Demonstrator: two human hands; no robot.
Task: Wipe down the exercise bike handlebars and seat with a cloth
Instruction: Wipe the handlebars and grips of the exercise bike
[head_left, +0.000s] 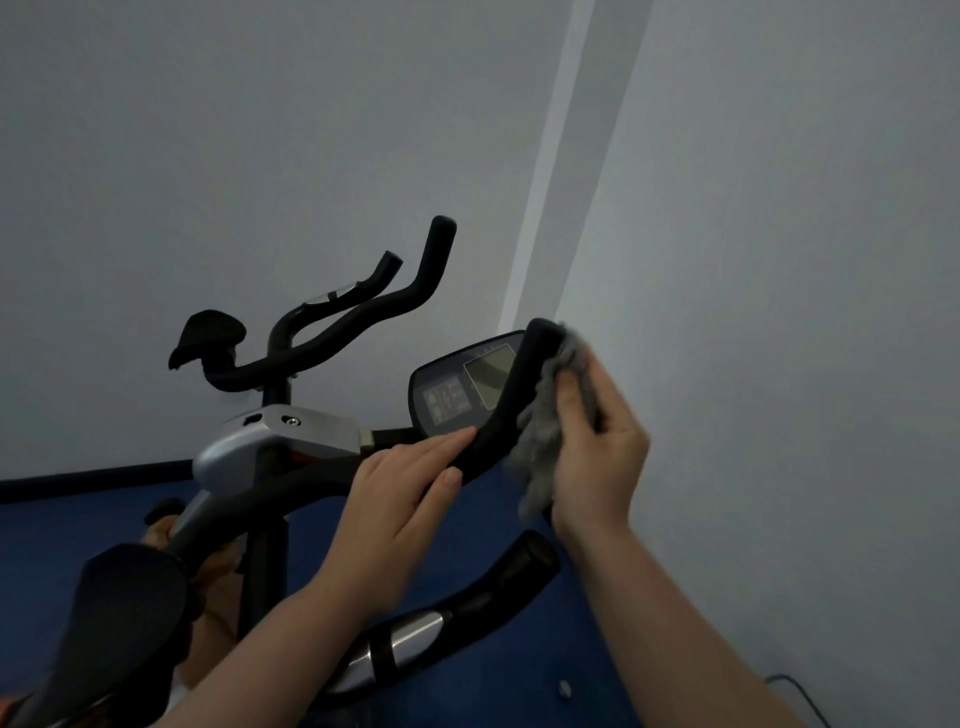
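A black padded handlebar (511, 400) of the near exercise bike rises up and to the right in the middle of the view. My right hand (597, 441) grips a grey fluffy cloth (545, 421) and holds it against the handlebar's right side near its tip. My left hand (400, 499) rests on the lower bend of the same bar, fingers laid over it and thumb beneath. The bike's black seat (124, 618) is at the lower left. A second handlebar branch (467, 597) with a silver pulse sensor curves below my arms.
The bike's console (457, 384) with a screen sits behind the bar. A second bike (332, 332) with its own seat stands further back by the grey wall. A wall (779, 312) runs close on the right. Blue floor (93, 525) lies below, and a cable (795, 691) is at the bottom right.
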